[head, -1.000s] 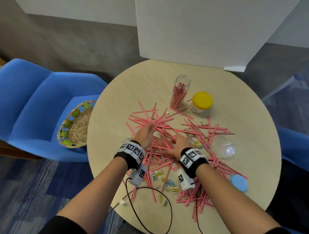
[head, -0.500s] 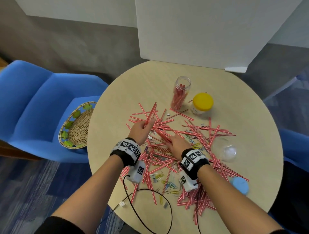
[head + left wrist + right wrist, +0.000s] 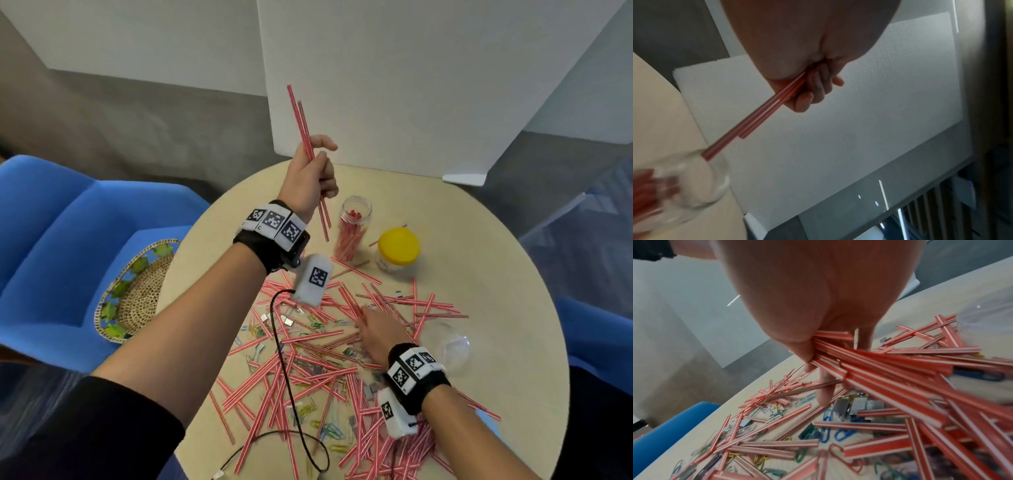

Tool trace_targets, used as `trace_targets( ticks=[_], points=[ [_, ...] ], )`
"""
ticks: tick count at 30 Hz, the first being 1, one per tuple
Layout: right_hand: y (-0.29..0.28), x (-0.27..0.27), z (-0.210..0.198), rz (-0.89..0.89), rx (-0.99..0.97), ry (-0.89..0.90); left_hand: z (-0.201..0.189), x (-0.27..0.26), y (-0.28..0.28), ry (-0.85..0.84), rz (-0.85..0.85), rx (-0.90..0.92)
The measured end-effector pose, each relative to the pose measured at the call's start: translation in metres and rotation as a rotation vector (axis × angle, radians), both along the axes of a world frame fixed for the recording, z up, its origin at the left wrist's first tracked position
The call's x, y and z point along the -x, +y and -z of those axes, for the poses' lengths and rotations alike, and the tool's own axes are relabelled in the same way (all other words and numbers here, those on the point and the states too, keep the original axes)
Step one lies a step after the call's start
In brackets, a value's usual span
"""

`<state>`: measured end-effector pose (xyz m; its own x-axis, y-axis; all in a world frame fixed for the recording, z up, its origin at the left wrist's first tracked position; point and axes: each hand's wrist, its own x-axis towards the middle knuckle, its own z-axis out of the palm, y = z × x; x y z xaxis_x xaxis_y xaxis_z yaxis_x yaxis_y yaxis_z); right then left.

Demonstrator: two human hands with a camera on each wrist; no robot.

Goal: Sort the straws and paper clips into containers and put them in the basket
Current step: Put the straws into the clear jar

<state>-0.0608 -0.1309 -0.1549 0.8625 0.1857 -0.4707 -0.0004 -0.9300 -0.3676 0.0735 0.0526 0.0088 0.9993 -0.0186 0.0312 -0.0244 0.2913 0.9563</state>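
Straws point(image 3: 308, 161), two, were gripped in our left hand point(image 3: 308, 178), which had risen from the table pile to above the open jar point(image 3: 352, 229). Our right hand point(image 3: 376, 332), nearer us than the jar, clutched a straw bundle point(image 3: 869, 363) among paper clips point(image 3: 329, 431).

Left hand point(image 3: 310, 178) lifted off the pile at the table's point(image 3: 507, 274) middle, now raised near the far edge beside the open jar point(image 3: 354, 228), gripping two straws point(image 3: 300, 120) upright. Right hand point(image 3: 378, 334) slid rightward across the scattered straws point(image 3: 308, 373).
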Motion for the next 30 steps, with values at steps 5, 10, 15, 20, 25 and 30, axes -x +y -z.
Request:
trace_targets(
  ticks=[5,10,15,20,25,30],
  points=[
    [-0.01,0.003,0.002,0.092,-0.215,0.106,-0.016,-0.047,-0.029,-0.026,-0.001,0.066],
    [-0.024,-0.004,0.002,0.225,-0.388,0.036,-0.004,-0.062,-0.052,0.034,-0.005,0.1],
    [-0.035,-0.007,-0.002,0.31,-0.553,0.088,0.019,-0.066,-0.061,0.056,-0.026,-0.136],
    [-0.045,-0.012,-0.031,0.423,-0.742,0.079,0.041,-0.058,-0.066,0.07,-0.026,-0.25],
    [-0.052,-0.032,-0.067,0.519,-0.865,-0.004,0.051,-0.049,-0.06,-0.023,0.0,-0.323],
    [-0.051,-0.062,-0.117,0.602,-1.095,-0.109,0.053,-0.056,-0.056,0.02,-0.054,-0.354]
  ],
)
